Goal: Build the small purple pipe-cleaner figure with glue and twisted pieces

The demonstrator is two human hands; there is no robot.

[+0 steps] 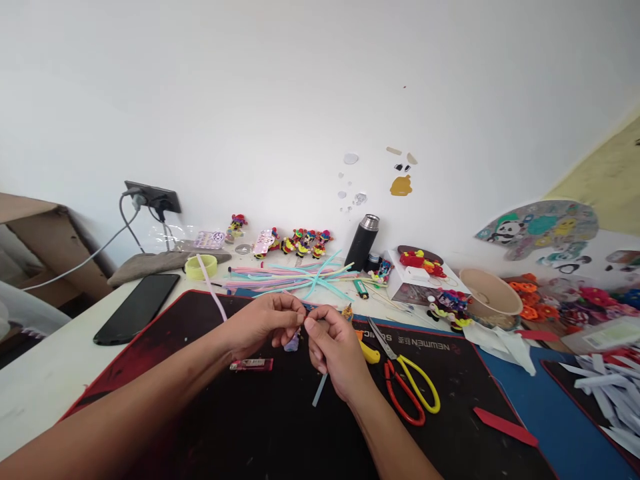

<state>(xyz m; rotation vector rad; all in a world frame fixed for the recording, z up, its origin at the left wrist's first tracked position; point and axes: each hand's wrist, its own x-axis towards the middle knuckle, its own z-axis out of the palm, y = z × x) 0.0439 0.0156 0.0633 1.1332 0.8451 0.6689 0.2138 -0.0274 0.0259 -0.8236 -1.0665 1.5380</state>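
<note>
My left hand (273,327) and my right hand (337,347) meet above the dark mat, thumbs and fingertips pinched close together. What lies between the fingertips is too small and covered to make out. A pale pink fuzzy stem (212,287) runs up from behind my left hand; whether the hand holds it is hidden. Below my right hand a pale blue strip (319,391) shows, its upper end covered. A small lilac thing (291,343) sits behind the fingers, partly hidden. Scissors (397,357) with one red and one yellow handle lie right of my right hand.
Several pastel fuzzy stems (300,277) lie behind the dark mat (240,420). A black flask (363,243), a white box (400,287) and small dolls (310,243) stand near the wall. A phone (137,310) lies left; a red strip (505,427) lies right.
</note>
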